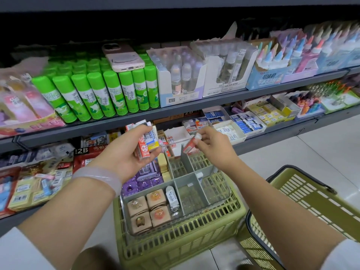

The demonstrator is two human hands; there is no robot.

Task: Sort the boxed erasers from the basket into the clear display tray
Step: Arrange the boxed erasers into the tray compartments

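Head view, looking down past two bare forearms toward stationery shelves. The left hand (130,151), a pale bangle (101,177) on its wrist, is palm up with fingers curled round a small stack of boxed erasers (145,142), orange-and-white and yellow packs. The right hand (211,142) pinches one orange-and-white eraser box (191,143) between thumb and fingertips, holding it tilted above the far end of the clear display tray (224,199). The tray sits just below both hands, resting on top of a green basket (175,242). Grey dividers split it into compartments: nearest the person, under the left forearm, are four tan square boxes (149,208); purple packs (144,181) lie under the left hand; the compartments under the right hand are mostly bare. A second green basket (303,199) stands under the right forearm. Beyond the hands, green glue sticks (109,94) fill the upper shelf with a phone (122,57) lying on them
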